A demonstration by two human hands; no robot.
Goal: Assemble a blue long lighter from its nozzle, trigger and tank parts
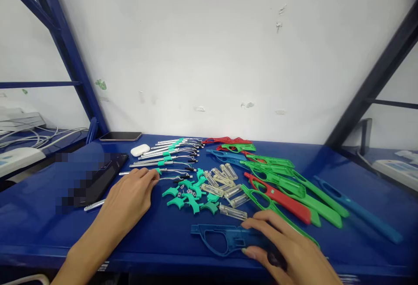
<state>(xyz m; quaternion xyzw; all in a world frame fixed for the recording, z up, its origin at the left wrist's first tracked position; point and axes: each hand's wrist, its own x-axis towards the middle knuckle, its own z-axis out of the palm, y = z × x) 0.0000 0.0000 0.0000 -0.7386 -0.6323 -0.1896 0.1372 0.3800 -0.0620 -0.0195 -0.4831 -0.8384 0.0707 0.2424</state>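
My left hand (135,191) is closed at the near end of the row of silver tubes (170,153), which have teal collars and thin wires. Its fingers pinch a silver lighter tube (94,205), whose tip sticks out left of the wrist and whose wires and black piece come out on the right; its middle is hidden. My right hand (287,243) grips the rear of a blue lighter shell half (240,238), open side up, by the front edge. Between the hands lie teal triggers (192,195) and clear fuel tanks (233,211).
Red, green and blue shell halves (287,200) spread over the right side. A white earbud case (140,150), a phone (120,136) and a dark tablet (104,180) lie on the left. Blue frame posts (70,45) stand at the sides, with a white wall (209,58) behind.
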